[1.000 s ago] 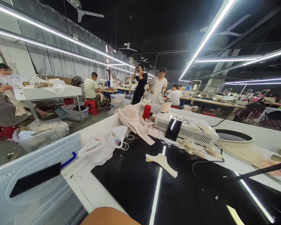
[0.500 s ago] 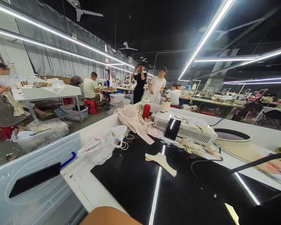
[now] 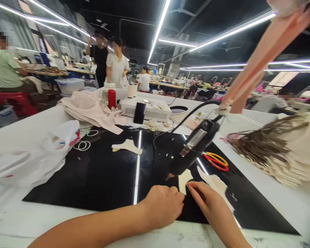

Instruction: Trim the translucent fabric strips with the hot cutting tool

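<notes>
Low in the middle of the view, my left hand (image 3: 164, 206) is closed, with its curled fingers at the lower left edge of a small cream fabric piece (image 3: 185, 179). What lies inside that hand is hidden. My right hand (image 3: 209, 199) pinches the right edge of the same piece between thumb and finger. Directly above, a black machine head (image 3: 200, 141) with a metal plate leans over the piece. Right of it lie another cream fabric piece (image 3: 217, 184) and scissors with red and yellow handles (image 3: 217, 162). A third cut piece (image 3: 127, 146) rests farther back on the black tabletop (image 3: 98, 179).
White plastic bags (image 3: 41, 151) lie at left, beside white elastic loops (image 3: 82, 145). Behind are pale pink garment parts (image 3: 85, 106), a red bottle (image 3: 111, 99), a phone (image 3: 139, 113) and a white box (image 3: 157, 112). Fabric strips (image 3: 268, 141) hang at right. Co-workers are beyond.
My view has swung right and down toward the tabletop. Both hands now show at the fabric piece; before, only a bit of skin showed at the bottom edge.
</notes>
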Action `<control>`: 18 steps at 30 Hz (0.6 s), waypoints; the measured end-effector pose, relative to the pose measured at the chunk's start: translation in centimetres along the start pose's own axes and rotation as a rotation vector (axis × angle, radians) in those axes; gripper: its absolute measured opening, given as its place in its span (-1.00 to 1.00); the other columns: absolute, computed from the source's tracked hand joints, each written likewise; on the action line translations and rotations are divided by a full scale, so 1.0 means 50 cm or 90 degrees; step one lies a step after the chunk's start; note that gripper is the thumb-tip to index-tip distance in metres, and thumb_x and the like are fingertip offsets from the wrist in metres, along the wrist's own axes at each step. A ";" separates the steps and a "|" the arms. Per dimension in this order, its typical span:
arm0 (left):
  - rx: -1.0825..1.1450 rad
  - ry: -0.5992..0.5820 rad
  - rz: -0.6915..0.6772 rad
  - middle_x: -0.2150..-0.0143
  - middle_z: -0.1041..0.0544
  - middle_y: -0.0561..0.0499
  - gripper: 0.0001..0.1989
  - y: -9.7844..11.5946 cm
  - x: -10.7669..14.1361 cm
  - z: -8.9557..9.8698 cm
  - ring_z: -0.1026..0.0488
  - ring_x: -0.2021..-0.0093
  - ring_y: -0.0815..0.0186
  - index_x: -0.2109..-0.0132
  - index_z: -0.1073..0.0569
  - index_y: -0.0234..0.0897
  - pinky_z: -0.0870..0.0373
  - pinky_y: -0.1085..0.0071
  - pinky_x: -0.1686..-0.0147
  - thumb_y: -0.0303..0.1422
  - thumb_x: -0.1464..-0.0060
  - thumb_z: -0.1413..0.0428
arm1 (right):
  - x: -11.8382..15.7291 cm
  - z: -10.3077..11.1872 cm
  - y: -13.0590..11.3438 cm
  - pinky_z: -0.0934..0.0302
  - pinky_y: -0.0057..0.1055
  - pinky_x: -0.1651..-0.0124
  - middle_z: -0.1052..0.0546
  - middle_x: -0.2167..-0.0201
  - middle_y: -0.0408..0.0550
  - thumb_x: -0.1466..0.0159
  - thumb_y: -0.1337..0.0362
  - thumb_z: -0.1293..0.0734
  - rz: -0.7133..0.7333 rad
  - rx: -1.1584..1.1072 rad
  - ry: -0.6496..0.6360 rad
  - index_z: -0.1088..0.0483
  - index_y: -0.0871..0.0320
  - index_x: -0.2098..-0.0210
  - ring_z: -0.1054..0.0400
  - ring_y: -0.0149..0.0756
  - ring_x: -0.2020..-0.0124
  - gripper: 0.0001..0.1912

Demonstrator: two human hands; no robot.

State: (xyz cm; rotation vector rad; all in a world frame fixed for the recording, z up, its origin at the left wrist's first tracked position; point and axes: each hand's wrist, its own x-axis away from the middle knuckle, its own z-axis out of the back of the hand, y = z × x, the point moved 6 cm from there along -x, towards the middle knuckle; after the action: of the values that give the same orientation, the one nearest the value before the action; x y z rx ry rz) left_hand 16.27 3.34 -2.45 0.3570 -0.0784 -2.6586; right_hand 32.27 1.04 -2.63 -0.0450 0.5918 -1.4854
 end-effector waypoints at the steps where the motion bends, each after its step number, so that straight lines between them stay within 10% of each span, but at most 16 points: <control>1: 0.005 0.001 -0.003 0.21 -0.60 -0.07 -0.81 -0.001 0.004 0.007 -0.63 0.27 0.15 0.06 -0.51 -0.32 -0.50 0.31 0.41 -0.32 -0.43 -0.04 | -0.003 0.010 -0.011 -0.51 -0.31 0.14 -0.68 0.20 -0.04 -0.48 0.13 -0.17 -0.014 0.008 0.000 -0.52 0.02 0.19 -0.62 -0.18 0.20 -0.69; 18: 0.002 0.000 0.059 0.23 -0.60 -0.01 -0.84 -0.016 0.011 0.014 -0.61 0.29 0.22 0.06 -0.53 -0.28 -0.48 0.38 0.37 -0.43 -0.41 -0.04 | -0.003 -0.020 -0.048 -0.26 -0.47 0.43 -0.62 0.30 -0.06 -0.56 0.17 -0.09 0.035 0.149 -0.026 -0.52 0.06 0.26 -0.56 -0.30 0.33 -0.58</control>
State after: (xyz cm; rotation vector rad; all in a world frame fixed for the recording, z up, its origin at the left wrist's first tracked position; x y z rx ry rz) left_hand 15.29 3.82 -1.98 0.3463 -0.0972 -2.5672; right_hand 29.69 1.25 -2.51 0.1226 0.3804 -1.4882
